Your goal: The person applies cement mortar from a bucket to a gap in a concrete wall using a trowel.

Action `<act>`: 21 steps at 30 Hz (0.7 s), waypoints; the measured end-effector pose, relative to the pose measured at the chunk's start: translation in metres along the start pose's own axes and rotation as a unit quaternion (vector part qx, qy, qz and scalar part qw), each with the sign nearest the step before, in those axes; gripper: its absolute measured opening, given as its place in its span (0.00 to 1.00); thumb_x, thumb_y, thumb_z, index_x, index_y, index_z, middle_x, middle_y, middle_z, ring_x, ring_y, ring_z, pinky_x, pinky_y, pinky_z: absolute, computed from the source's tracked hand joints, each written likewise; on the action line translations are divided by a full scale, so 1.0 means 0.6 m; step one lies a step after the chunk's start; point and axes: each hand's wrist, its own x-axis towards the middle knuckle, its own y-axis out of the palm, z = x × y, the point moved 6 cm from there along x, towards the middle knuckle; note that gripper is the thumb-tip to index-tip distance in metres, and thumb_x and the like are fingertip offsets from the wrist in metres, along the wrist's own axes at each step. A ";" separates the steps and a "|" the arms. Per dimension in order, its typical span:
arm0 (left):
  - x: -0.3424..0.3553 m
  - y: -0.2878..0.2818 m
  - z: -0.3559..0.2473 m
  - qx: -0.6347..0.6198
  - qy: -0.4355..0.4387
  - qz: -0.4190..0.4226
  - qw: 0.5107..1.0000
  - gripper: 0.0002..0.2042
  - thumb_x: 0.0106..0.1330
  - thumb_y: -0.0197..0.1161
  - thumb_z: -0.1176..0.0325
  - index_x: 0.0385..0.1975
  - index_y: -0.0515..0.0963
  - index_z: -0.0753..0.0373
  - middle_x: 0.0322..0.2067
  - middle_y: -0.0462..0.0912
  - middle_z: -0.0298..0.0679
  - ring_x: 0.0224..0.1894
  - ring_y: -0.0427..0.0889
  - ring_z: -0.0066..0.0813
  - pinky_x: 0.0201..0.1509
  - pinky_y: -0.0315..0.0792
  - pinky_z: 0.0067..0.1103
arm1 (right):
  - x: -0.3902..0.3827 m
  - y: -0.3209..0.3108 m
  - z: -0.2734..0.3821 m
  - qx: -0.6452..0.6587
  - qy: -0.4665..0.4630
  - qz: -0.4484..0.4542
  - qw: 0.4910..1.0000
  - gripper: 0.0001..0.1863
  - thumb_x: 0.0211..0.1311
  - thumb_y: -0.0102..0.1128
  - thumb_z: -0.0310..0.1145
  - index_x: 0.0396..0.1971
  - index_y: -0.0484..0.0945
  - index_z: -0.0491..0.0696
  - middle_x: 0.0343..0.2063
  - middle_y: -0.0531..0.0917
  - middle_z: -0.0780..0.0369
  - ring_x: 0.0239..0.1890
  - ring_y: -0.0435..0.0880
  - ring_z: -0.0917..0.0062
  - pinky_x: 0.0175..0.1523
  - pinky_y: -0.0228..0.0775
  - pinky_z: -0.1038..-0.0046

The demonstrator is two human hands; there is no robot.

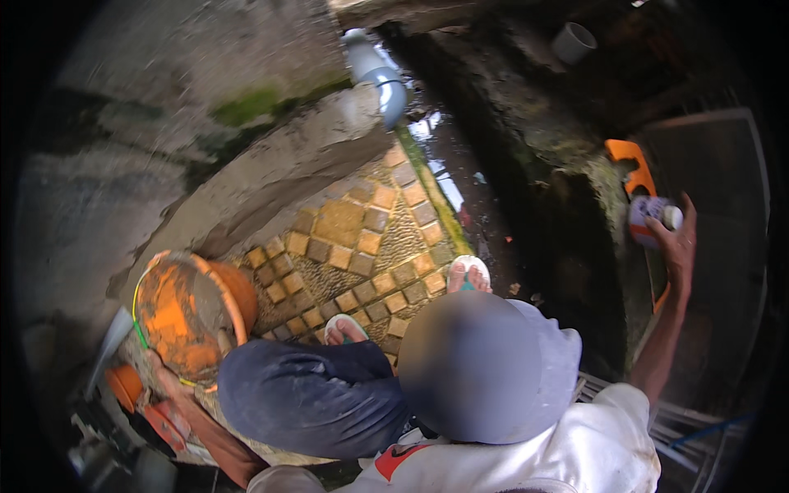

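My right hand [680,240] is closed round a white plastic bottle [643,215] with a coloured label and white cap, beside an orange tool [625,154] at the right. My left hand [163,374] is down at the lower left, against the outside of an orange bucket [240,287] smeared with grey mortar; its fingertips are too unclear to show whether it grips anything. An orange container [123,386] and a red object [164,423] lie just below that hand. My sandalled feet [468,275] rest on patterned yellow and grey tiles [345,226].
A freshly plastered low ledge [230,189] borders the tiles. Beyond them runs a wet, dark channel [460,164] with a grey-blue pipe [374,70] at its far end. A white cylinder [574,43] sits at the upper right. Metal bars [690,448] show at the lower right.
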 end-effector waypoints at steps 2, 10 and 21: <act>-0.008 -0.027 -0.018 -0.009 0.005 0.022 1.000 0.38 0.78 0.60 0.41 0.75 0.67 0.67 0.68 0.77 0.48 0.72 0.72 0.43 0.76 0.67 0.37 | 0.018 0.002 -0.050 -0.057 0.071 0.010 0.996 0.55 0.50 0.79 0.40 0.77 0.59 0.40 0.67 0.74 0.45 0.66 0.79 0.59 0.69 0.72 0.61; -0.148 0.139 -0.026 0.057 0.015 0.026 0.998 0.39 0.76 0.60 0.41 0.75 0.66 0.66 0.73 0.71 0.48 0.72 0.72 0.44 0.75 0.69 0.39 | 0.048 0.013 -0.102 -0.037 0.022 0.034 0.999 0.66 0.45 0.87 0.52 0.79 0.56 0.39 0.70 0.73 0.43 0.72 0.74 0.56 0.75 0.66 0.58; -0.237 0.361 0.038 0.067 -0.022 0.139 0.988 0.36 0.79 0.54 0.40 0.75 0.67 0.65 0.71 0.73 0.47 0.70 0.74 0.43 0.74 0.70 0.39 | -0.165 0.248 0.342 0.173 -0.388 0.032 0.905 0.44 0.51 0.83 0.40 0.67 0.72 0.43 0.60 0.80 0.51 0.63 0.80 0.56 0.69 0.71 0.54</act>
